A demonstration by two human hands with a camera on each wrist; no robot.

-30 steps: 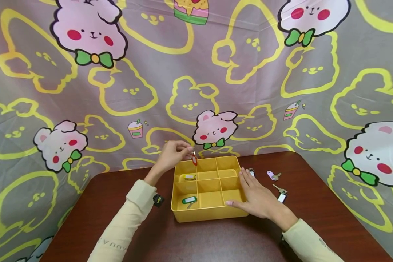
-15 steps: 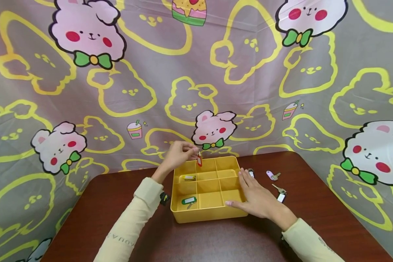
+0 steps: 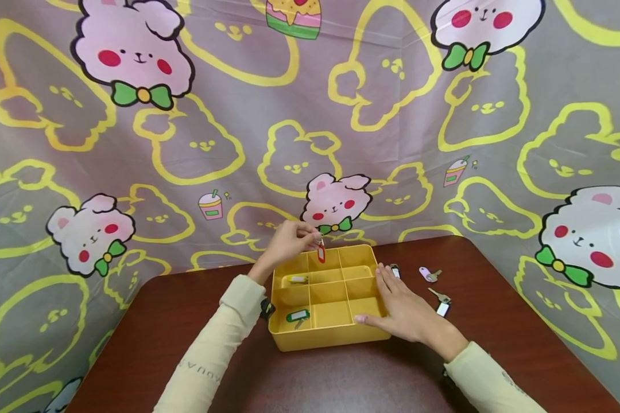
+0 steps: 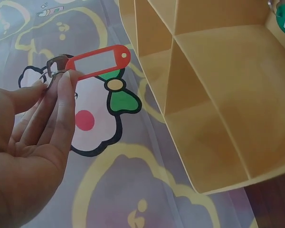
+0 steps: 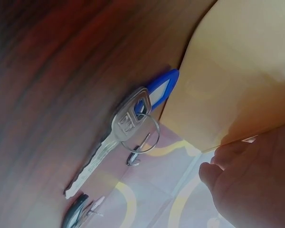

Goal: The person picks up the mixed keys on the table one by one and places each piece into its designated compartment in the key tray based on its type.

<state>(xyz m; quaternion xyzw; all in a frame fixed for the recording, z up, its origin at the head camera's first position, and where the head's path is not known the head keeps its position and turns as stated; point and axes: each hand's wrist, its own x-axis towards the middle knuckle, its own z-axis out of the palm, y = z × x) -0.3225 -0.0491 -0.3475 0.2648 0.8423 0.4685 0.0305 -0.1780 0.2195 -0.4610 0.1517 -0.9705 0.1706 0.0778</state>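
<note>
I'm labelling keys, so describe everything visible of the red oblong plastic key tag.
The red oblong key tag looks plastic, with rounded ends, a pale label showing no readable writing, and a small hole at its free end. Its other end meets a silver metal ring and key, pinched by fingers of the left hand. It hangs in the air by the rear edge of the yellow plastic box.

Looks like a makeshift tabletop nook – screened behind and at both sides by hanging cloth [image 3: 408, 86] printed with cartoon bunnies, furnished with a dark reddish table [image 3: 134, 344] – hard to tell whether home or office.
</note>
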